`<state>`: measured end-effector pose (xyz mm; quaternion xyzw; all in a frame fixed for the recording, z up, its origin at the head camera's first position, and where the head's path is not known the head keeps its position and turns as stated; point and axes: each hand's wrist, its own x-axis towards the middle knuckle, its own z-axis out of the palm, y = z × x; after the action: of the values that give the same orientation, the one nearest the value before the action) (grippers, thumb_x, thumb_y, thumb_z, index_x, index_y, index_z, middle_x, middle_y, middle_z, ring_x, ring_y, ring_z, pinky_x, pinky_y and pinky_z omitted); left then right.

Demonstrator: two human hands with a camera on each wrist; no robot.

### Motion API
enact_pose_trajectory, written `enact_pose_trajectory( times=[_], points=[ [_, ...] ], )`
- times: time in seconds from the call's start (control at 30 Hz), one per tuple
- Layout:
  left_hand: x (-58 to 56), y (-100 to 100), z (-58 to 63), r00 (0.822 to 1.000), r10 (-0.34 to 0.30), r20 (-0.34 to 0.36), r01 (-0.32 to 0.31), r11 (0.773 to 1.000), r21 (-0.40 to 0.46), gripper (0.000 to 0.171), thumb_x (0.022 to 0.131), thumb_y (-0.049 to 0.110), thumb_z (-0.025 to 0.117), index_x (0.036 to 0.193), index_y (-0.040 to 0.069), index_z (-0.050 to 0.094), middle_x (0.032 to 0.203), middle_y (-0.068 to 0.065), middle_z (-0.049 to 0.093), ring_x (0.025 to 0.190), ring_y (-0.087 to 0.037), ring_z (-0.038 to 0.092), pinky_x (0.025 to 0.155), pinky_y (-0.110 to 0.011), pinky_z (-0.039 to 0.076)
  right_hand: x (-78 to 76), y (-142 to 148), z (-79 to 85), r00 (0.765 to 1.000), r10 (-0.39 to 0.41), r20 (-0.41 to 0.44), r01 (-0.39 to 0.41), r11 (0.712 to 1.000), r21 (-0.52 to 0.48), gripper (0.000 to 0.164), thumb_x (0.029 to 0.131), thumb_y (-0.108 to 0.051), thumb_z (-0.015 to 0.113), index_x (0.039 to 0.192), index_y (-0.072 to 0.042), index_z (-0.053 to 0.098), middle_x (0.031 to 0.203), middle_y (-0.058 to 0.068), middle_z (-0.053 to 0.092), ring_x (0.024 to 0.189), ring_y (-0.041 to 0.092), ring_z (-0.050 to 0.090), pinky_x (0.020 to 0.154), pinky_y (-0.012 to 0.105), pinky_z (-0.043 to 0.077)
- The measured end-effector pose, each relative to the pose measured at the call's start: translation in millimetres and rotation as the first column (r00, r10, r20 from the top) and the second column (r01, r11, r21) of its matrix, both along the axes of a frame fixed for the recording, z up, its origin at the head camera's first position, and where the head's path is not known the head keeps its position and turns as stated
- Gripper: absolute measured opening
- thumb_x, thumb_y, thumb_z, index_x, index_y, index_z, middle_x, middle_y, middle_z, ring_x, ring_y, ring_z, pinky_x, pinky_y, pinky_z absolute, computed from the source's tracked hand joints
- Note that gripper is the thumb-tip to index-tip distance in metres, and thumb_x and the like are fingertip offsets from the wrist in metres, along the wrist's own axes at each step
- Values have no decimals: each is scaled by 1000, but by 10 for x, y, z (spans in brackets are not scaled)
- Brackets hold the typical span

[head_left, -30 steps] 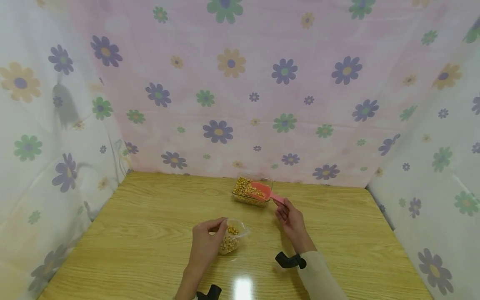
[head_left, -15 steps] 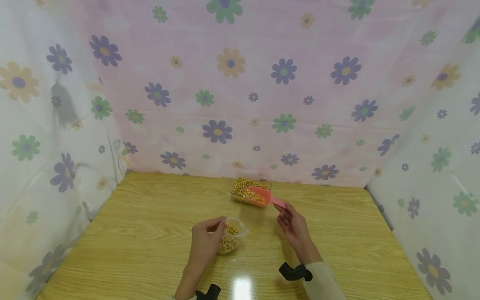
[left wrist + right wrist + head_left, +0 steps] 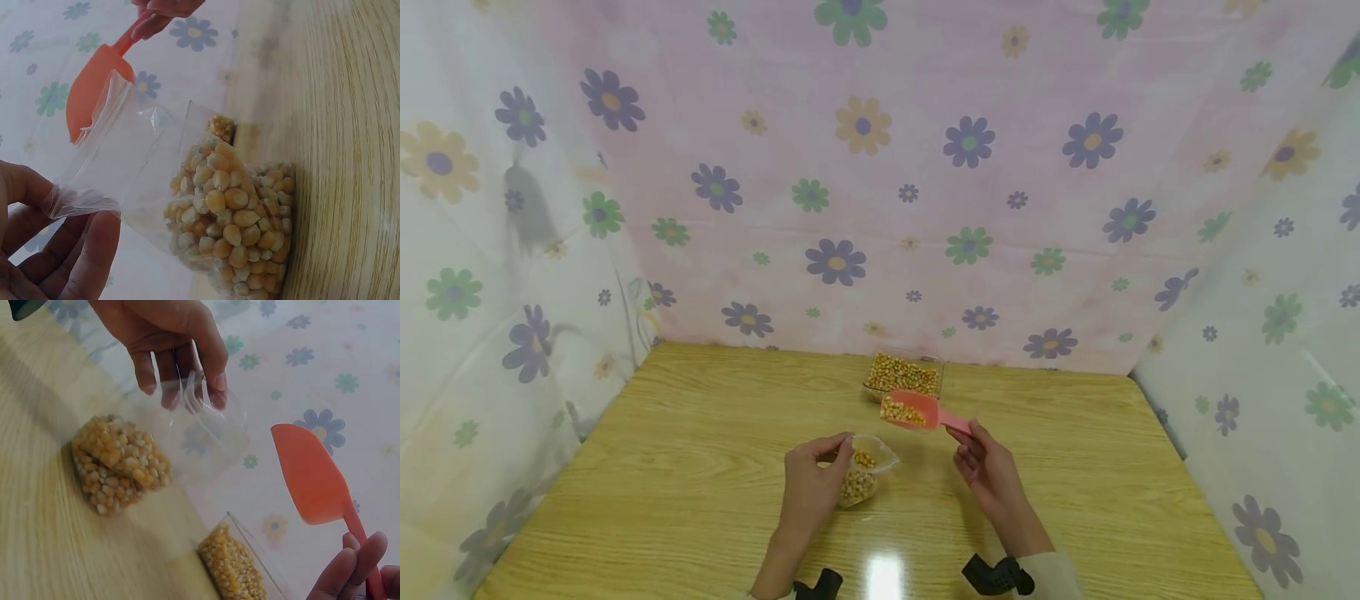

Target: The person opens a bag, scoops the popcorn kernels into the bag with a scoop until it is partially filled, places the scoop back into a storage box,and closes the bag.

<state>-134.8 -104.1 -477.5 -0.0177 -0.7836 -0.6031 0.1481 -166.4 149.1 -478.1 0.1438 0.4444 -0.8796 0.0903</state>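
My left hand [image 3: 814, 477] pinches the rim of a clear plastic bag [image 3: 147, 134] between thumb and fingers. The bag stands on the table with its mouth open and corn kernels [image 3: 234, 215] filling its lower part. By its handle, my right hand [image 3: 994, 475] holds a red scoop [image 3: 930, 410] loaded with kernels. The scoop hangs in the air between the bag and a clear rectangular container [image 3: 942, 377] of corn kernels behind it. From the right wrist view, the scoop's underside [image 3: 312, 475] is seen, and its load is hidden there.
The wood-grain table [image 3: 700, 450] has a flowered curtain [image 3: 880, 208] behind it and on both sides. The corn container stands near the table's back edge, close to the curtain. Black wrist mounts [image 3: 998, 575] sit at both wrists.
The right hand has lifted the scoop with kernels out of the container and brought it nearer to the bag. The left hand and the bag have stayed in place.
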Motion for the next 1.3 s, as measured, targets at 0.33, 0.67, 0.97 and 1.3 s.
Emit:
enact_pose_trajectory(
  times=[0.33, 0.67, 0.97, 1.3],
  points=[
    [11, 16, -4, 1000, 13, -3, -13, 1000, -20, 17, 97, 6, 68, 108, -2, 78, 88, -15, 76, 74, -13, 68, 59, -23, 55, 219, -14, 41, 999, 2, 41, -3, 1000, 31, 26, 110, -27, 48, 97, -16, 68, 91, -3, 78, 69, 1, 57, 71, 18, 53],
    [26, 22, 30, 1000, 7, 7, -6, 1000, -25, 19, 98, 7, 67, 110, -2, 78, 90, -15, 75, 76, -15, 67, 61, -24, 56, 361, -48, 34, 998, 16, 68, -21, 997, 73, 28, 107, -26, 52, 94, -15, 73, 88, -2, 78, 66, 1, 58, 69, 17, 54],
    [28, 51, 32, 999, 3, -48, -7, 997, -73, 15, 95, 4, 69, 105, 1, 80, 87, -12, 75, 73, -15, 67, 60, -25, 55, 425, -95, 71, 999, -19, 41, 12, 987, 160, 28, 107, -28, 55, 96, -13, 75, 86, -3, 78, 67, 2, 63, 72, 21, 57],
    [2, 47, 44, 994, 0, -105, -14, 991, -130, 14, 93, 0, 69, 101, 0, 81, 82, -4, 75, 69, -13, 67, 59, -23, 55, 500, -179, 136, 994, -98, -53, 109, 960, 257, 27, 105, -23, 59, 100, -6, 78, 81, -4, 78, 63, 4, 65, 69, 21, 58]
  ],
)
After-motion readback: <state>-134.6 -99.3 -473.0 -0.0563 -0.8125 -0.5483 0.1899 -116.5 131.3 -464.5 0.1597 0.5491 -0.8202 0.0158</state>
